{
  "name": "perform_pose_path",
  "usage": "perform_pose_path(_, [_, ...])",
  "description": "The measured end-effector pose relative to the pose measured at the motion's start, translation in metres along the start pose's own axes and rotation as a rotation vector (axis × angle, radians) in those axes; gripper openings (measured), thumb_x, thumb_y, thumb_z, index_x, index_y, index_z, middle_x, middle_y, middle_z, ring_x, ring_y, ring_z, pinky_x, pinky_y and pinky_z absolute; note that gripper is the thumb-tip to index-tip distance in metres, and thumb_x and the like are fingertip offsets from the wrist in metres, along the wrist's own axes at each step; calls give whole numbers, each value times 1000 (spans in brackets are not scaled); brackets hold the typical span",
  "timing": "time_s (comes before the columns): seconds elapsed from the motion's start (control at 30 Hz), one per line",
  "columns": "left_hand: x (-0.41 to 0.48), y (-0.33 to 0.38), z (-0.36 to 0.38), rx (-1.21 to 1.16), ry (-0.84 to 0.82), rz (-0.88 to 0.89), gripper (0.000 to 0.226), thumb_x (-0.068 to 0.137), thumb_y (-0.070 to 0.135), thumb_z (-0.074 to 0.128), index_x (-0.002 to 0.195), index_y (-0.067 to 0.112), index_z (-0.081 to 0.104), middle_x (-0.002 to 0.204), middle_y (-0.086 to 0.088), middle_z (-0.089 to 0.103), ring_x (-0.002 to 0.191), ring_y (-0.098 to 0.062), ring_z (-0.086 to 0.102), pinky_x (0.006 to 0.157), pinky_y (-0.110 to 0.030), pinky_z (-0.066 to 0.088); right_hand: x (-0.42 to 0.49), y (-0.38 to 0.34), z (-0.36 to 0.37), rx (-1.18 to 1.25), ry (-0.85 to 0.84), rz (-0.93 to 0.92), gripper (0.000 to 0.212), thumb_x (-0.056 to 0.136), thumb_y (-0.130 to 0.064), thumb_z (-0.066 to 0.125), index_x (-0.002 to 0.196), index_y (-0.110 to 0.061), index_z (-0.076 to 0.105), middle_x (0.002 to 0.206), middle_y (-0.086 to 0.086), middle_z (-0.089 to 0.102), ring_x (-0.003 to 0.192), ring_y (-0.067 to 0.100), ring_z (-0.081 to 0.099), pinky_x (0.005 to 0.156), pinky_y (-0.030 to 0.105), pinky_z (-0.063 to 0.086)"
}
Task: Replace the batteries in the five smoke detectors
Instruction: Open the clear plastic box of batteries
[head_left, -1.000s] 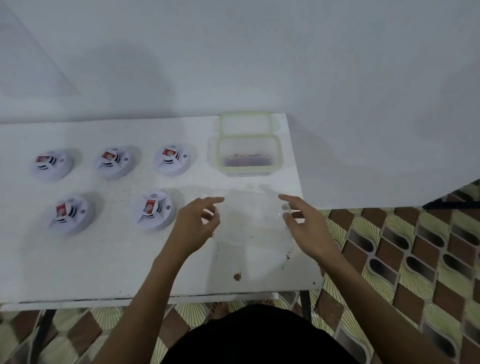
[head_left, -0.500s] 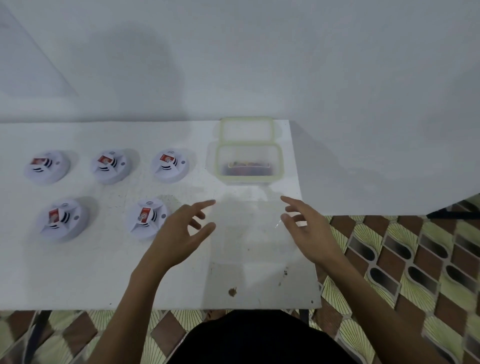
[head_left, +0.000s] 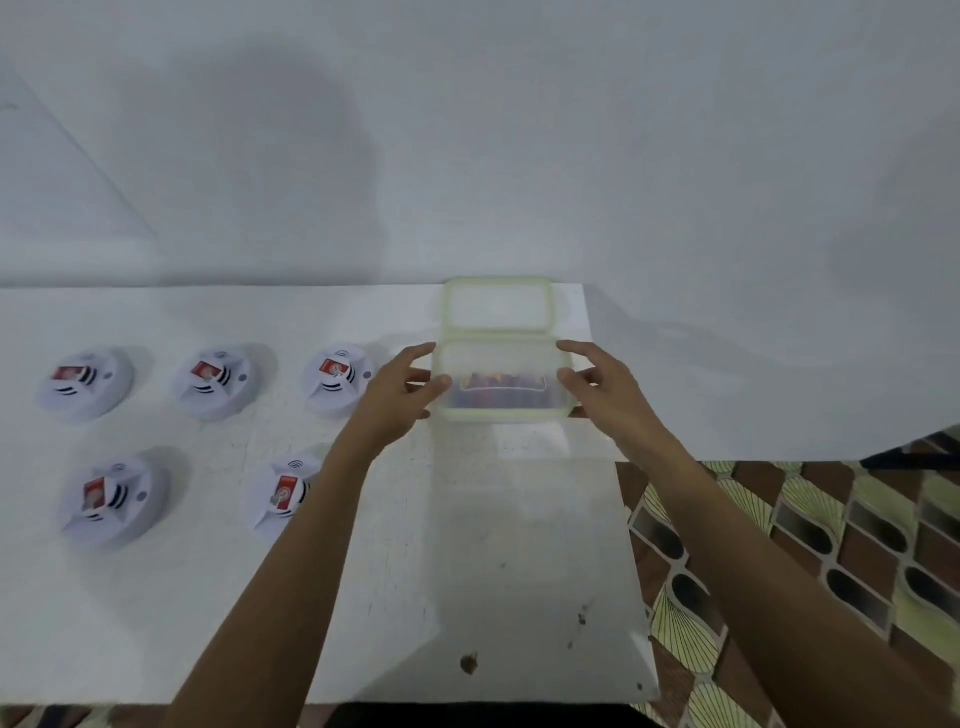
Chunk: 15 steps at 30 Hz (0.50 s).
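Observation:
A clear plastic container (head_left: 501, 410) with a pale green rim stands at the table's back right and has small coloured batteries (head_left: 501, 387) inside. My left hand (head_left: 400, 395) grips its left end, thumb on the wall and forefinger at the rim. At the right end my right hand (head_left: 605, 395) holds it the same way. Five white round smoke detectors lie to the left, each showing a red-labelled battery: three in the back row (head_left: 85, 382) (head_left: 215, 382) (head_left: 337, 379), two in front (head_left: 111, 501) (head_left: 280, 496). My left forearm covers part of the front right one.
The container's lid (head_left: 496, 304) lies flat just behind it, against the white wall. The white table (head_left: 493, 545) ends at its right edge a little past the container; beyond it is patterned floor (head_left: 831, 545). A small brown spot (head_left: 469, 663) marks the table's near edge.
Both hands have moved away from me, from above the table's middle to the two ends of the container, and now hold it. The detectors have not moved.

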<state>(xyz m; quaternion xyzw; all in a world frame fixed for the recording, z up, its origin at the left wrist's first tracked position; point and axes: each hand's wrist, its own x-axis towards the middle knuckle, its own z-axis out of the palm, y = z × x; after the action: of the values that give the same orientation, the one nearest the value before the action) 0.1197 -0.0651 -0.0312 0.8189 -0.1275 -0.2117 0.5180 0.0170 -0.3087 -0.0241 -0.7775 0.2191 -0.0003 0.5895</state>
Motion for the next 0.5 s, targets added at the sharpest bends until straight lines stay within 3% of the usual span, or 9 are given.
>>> perform_pose_path(0.27, [7,-14,-3,-253,-157,-49,48,91,27,62,132,30,39,117,-6,61,103,-14,62,86,-34,54,16,16,-12,408,-230,113,36,95,-8,60,125,-28,58,96,20,51,93,28,56,83,30,52])
perform_pose_path(0.4, [13,-11,-3,-269,-210,-80,46,93,20,58,131,29,34,114,-12,59,102,-17,62,83,-31,55,22,19,-12,313,-201,53,33,93,-9,63,120,-27,62,76,8,36,75,26,43,77,32,44])
perform_pose_path(0.5, [12,-12,-1,-239,-163,-41,42,93,19,58,128,31,37,112,-20,57,103,-28,60,86,-37,55,21,17,-13,231,-185,18,32,93,-14,64,118,-34,63,83,15,42,78,30,49,81,35,50])
